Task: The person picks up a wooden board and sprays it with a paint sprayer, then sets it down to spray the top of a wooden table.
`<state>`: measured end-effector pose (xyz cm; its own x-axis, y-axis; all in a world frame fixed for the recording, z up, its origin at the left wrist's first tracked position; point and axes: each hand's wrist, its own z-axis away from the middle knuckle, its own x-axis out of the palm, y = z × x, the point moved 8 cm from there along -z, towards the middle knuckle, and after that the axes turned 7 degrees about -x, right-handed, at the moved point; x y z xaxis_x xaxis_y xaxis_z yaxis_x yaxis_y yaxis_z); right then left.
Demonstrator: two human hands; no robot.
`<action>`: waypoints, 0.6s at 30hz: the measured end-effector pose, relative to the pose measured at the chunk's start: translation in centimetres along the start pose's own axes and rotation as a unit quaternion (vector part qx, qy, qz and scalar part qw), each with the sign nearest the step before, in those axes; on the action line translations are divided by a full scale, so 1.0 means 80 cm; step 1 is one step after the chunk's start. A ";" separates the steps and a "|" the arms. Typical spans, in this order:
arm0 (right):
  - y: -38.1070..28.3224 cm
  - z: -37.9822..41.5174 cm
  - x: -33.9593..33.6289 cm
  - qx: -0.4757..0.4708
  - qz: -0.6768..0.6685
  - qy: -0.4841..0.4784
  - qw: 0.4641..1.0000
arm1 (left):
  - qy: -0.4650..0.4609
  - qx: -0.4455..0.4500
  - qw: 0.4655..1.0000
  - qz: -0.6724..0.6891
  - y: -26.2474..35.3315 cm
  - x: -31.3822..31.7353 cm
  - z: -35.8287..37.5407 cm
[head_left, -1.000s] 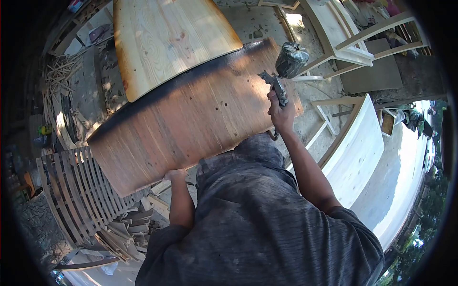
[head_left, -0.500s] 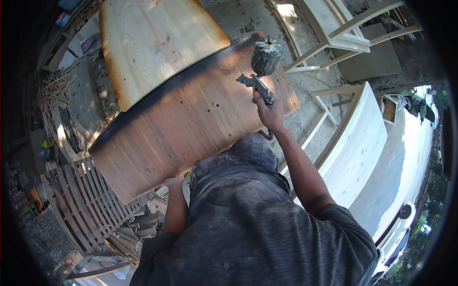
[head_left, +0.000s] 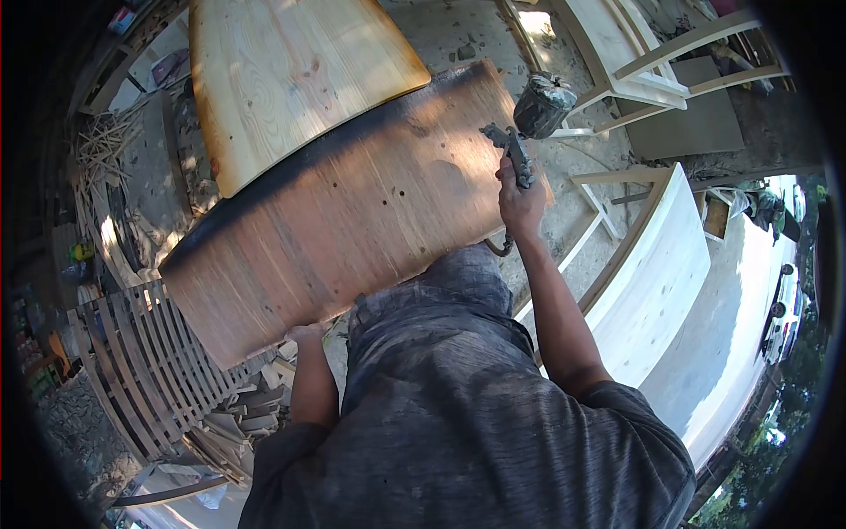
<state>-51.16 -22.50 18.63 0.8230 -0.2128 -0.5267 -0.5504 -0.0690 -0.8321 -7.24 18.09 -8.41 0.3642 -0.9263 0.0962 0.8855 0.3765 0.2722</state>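
My right hand is wrapped around the handle of a spray gun, whose dark, paint-smeared cup tilts up to the right. A hose hangs below the hand. In front of my body is a reddish-brown plywood board, with dark overspray along its far edge. My left hand grips the board's near edge at the lower left, its fingertips partly hidden. Beyond the board lies a pale pine panel with brown-shaded edges; the spray gun is to its right.
A pale wooden panel on a frame stands at my right, with another bare wood frame at the far right. A slatted wooden piece and scrap wood lie at the lower left. Parked cars are outside.
My right hand and the spray gun have moved to the right, toward the board's right end. My left hand remains at the near edge, shifted slightly left in view.
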 end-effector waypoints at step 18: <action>-0.004 0.005 0.006 0.041 0.014 -0.051 0.998 | -0.080 0.029 0.996 -0.006 -0.003 0.033 0.041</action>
<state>-50.55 -22.20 18.55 0.8196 -0.1130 -0.5617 -0.5637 0.0165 -0.8258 -7.40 15.56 -5.11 0.2988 -0.9232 0.2418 0.8703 0.3675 0.3280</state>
